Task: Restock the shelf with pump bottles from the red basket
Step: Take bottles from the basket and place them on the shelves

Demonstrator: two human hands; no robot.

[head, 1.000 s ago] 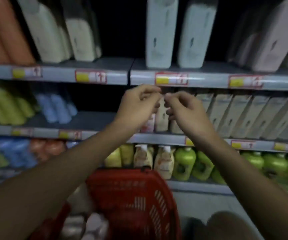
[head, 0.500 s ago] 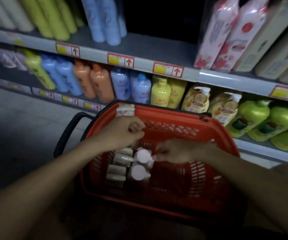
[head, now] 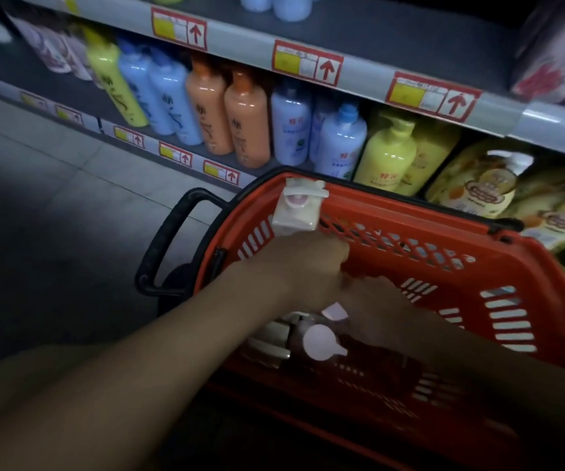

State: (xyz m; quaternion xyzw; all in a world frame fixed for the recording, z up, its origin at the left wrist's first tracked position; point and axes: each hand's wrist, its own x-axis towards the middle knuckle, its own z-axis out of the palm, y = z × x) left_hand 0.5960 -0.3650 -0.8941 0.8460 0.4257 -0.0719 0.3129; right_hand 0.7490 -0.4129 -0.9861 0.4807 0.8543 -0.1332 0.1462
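- While the left hand (head: 308, 263) curls its grip round a pump bottle (head: 296, 210), that bottle stands above the fist at the red basket (head: 478, 266) rim.
- Right hand (head: 376, 314) reaches among bottles inside; its grip cannot be told.
- Shelf (head: 359, 79) behind.

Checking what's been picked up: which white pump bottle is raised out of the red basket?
The white pump bottle held by the left hand above the red basket's rim; the others lie low inside.

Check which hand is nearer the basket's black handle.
Left. The left hand grips a pump bottle near the black handle; the right hand reaches deeper inside.
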